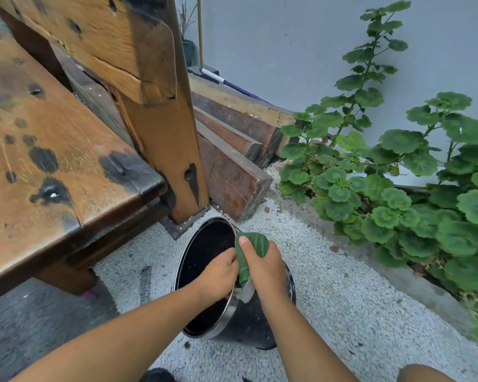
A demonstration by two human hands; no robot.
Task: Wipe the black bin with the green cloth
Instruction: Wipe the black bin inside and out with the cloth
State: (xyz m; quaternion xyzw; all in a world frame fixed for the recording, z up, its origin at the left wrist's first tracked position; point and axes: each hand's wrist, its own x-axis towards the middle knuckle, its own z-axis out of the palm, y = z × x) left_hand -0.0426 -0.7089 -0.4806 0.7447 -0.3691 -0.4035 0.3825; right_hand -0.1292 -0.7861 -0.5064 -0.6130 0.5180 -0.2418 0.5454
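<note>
Head view, nearest first: two bare forearms reach forward to the black bin, which is tipped with its open mouth turned to the left on pale gravel. The left hand curls over the rim at the mouth, fingers hidden inside, apparently gripping the rim to steady it. The right hand is clenched around the green cloth, thumb pressed on top, holding it against the upper edge of the bin just beside the left hand.

To wipe well here, I would keep the left hand bracing the rim so the bin does not roll, spread the bunched cloth flatter for more contact, and draw it along the rim and down the outer wall in overlapping strokes, turning the bin as each part is done.

Counted: one bin, one cloth, two hands. Farther left stands one wooden bench; behind the bin lie at least three stacked timber beams; on the far right grows a leafy green plant against the wall.
</note>
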